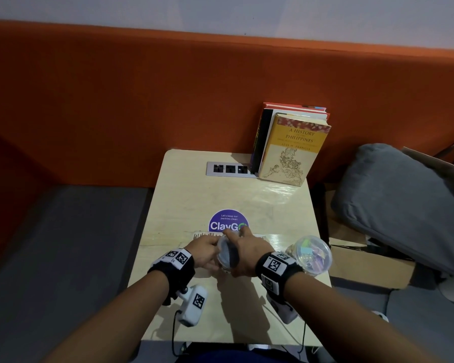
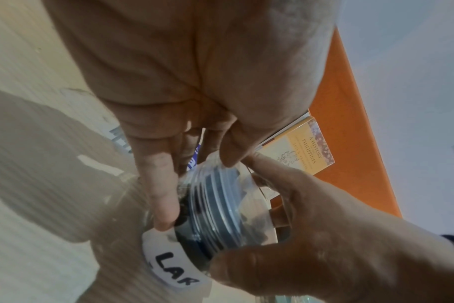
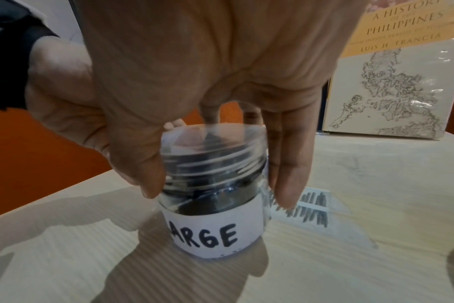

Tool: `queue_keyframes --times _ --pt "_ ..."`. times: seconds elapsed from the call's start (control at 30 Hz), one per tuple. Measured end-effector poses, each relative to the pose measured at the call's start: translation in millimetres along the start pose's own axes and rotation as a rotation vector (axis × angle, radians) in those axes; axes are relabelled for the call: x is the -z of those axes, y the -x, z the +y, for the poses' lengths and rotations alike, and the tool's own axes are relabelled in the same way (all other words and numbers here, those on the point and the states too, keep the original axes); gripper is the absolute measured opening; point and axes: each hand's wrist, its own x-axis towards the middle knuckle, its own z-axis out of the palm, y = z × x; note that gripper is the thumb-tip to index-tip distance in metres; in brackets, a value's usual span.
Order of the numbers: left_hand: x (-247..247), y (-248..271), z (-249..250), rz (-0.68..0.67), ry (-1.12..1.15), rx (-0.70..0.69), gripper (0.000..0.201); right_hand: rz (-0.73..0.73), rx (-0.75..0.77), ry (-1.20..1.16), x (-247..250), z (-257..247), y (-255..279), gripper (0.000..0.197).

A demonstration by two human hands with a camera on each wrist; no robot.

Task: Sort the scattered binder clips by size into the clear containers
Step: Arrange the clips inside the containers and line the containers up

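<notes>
A clear jar (image 1: pixel 227 254) labelled "LARGE" (image 3: pixel 213 233) stands on the pale table (image 1: pixel 194 195) and holds black binder clips (image 3: pixel 208 196). My right hand (image 1: pixel 243 248) grips its threaded neck (image 3: pixel 215 157) from above, thumb on one side and fingers on the other. My left hand (image 1: pixel 207 248) holds the jar's left side, with one finger (image 2: pixel 163 194) lying along the wall and the thumb at the rim. A second clear container (image 1: pixel 311 255) with pastel clips stands just right of my right wrist. I cannot tell whether a lid is on the jar.
Books (image 1: pixel 291 148) stand upright at the table's back right, beside a socket strip (image 1: pixel 230 169). A purple round sticker (image 1: pixel 227 221) lies just beyond my hands. A grey cushion (image 1: pixel 399 205) and a cardboard box (image 1: pixel 364 263) sit to the right of the table.
</notes>
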Motion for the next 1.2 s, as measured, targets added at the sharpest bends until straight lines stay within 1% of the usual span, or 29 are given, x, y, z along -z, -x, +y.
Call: queue_keyframes --times 0.13,0.23,0.37,0.43,0.53,0.67,0.73,0.8,0.9,0.97,1.0,1.1,1.2 --pt "0.1 1.4 2.3 0.013 0.000 0.013 0.033 -0.010 0.015 0.032 5.5 -0.5 0.8 0.115" --pt "-0.8 1.7 2.2 0.035 0.003 0.014 0.030 -0.011 0.019 0.030 7.7 0.9 1.1 0.118" --pt "0.7 1.9 -0.5 0.065 0.015 0.015 0.026 -0.026 0.035 0.038 8.3 3.1 1.9 0.130" --pt "2.0 2.9 -0.6 0.074 0.005 0.016 0.028 -0.027 0.040 0.034 8.0 4.1 2.7 0.132" --pt "4.1 3.8 1.0 0.090 -0.014 0.006 0.032 -0.003 0.030 -0.016 9.0 5.0 3.5 0.134" --pt "3.5 2.7 2.4 0.133 -0.035 -0.006 0.024 0.002 -0.019 -0.153 11.8 12.4 5.9 0.139" --pt "1.6 0.0 2.1 0.137 -0.054 -0.001 0.023 -0.004 -0.048 -0.255 14.1 17.8 8.3 0.137" --pt "-1.1 -2.9 3.4 0.131 -0.073 0.004 0.022 -0.013 -0.066 -0.312 16.5 23.5 10.1 0.130" --pt "-5.0 -8.2 8.7 0.124 -0.160 -0.006 0.025 -0.013 -0.074 -0.310 19.7 31.1 12.1 0.116" --pt "-8.4 -12.3 14.3 0.107 -0.255 -0.030 0.032 -0.005 -0.062 -0.315 22.7 35.8 13.8 0.109" --pt "-11.0 -14.9 17.8 0.104 -0.318 -0.047 0.031 -0.001 -0.059 -0.318 24.4 39.3 14.4 0.106" --pt "-20.5 -24.1 31.1 0.145 -0.499 -0.103 0.014 0.023 -0.067 -0.316 32.5 51.6 13.7 0.107" --pt "-33.7 -40.6 47.5 0.169 -0.526 -0.137 0.009 0.029 -0.119 -0.284 44.7 69.0 8.6 0.115"
